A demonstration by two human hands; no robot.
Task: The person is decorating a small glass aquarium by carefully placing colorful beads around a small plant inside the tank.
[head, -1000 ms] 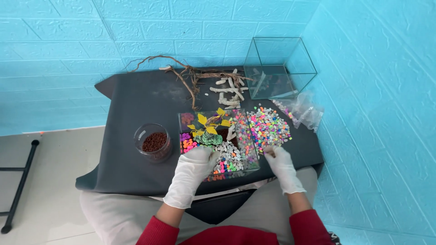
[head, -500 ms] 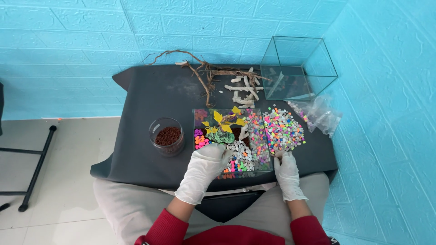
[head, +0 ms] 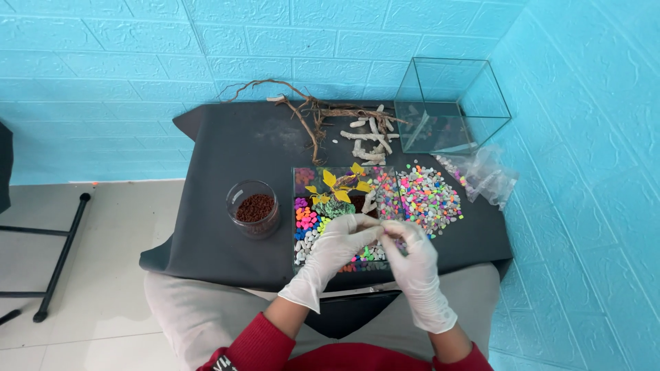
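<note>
- Left hand (head: 337, 251), in a white glove, sits at lower centre of the frame; its fingers are curled and pinched towards the other hand; whether anything small lies between the fingertips cannot be told.
- Right hand (head: 416, 264), also gloved, lies just right of it; the fingertips of both hands meet above the near edge of the glass tray (head: 300, 180); its grip is likewise closed to a pinch, contents too small to tell.
- The glass tray lies at centre of the frame on the dark table (head: 227, 151); it holds coloured pebbles, white stones and a yellow-leaved plant (head: 338, 187).
- A loose heap of coloured pebbles (head: 430, 196) lies just right of the tray; a crumpled clear bag (head: 489, 175) lies further right.
- A round jar (head: 253, 209) of brown granules stands left of the tray, apart from it.
- An open glass box (head: 450, 103) stands at upper right; brown twigs (head: 309, 110) and white coral pieces (head: 371, 134) lie at upper centre.
- For fine handling of this kind, judged from the pose: keep both hands low over the tray so a dropped piece falls inside; keep the wrists off the plant; work with fingertips only, since gloves dull the touch.
</note>
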